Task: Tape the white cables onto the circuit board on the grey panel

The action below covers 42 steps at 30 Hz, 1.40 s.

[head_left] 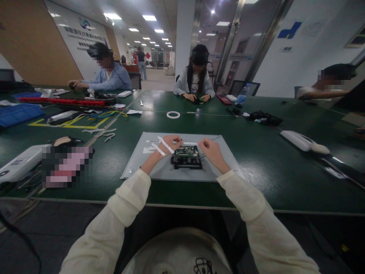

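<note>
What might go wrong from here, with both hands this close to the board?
The white strip stretched between the left hand and the right hand could twist or go on crooked if one side pulls harder.

More strips hang across the left hand and wrist, beside the board; their loose ends might catch on its parts or stick there.

green circuit board [186, 152] on black frame [187, 166] | white strip [190, 143], straight, near board's far edge
</note>
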Motion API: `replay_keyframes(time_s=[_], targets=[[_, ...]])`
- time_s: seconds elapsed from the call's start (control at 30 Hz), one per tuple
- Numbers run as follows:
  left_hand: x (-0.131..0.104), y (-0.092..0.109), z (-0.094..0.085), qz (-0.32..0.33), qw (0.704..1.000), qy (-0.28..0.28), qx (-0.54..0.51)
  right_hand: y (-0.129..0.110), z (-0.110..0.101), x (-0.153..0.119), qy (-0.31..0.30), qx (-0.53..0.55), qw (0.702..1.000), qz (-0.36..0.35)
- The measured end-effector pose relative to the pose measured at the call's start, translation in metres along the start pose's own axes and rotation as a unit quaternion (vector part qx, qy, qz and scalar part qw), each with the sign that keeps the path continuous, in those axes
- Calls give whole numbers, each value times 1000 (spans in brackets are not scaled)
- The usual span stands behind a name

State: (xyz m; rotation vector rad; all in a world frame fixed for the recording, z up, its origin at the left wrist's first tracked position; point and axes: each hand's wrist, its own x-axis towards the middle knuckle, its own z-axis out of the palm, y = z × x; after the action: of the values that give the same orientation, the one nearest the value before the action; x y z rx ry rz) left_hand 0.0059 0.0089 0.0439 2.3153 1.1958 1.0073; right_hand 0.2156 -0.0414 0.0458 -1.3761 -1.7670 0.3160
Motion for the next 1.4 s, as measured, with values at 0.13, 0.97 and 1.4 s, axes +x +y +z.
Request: replay_keyframes(time_s=[0.13, 0.97, 1.4], targets=[[1, 0, -8, -12, 999, 8, -37, -12, -4, -7, -7, -29, 999, -40], [-11, 9, -36, 10, 936, -314, -156, -4, -3, -10, -86, -41, 979, -183], [-8, -8, -26, 44, 942, -311, -119, -26, 4, -27, -182, -76, 915, -352]])
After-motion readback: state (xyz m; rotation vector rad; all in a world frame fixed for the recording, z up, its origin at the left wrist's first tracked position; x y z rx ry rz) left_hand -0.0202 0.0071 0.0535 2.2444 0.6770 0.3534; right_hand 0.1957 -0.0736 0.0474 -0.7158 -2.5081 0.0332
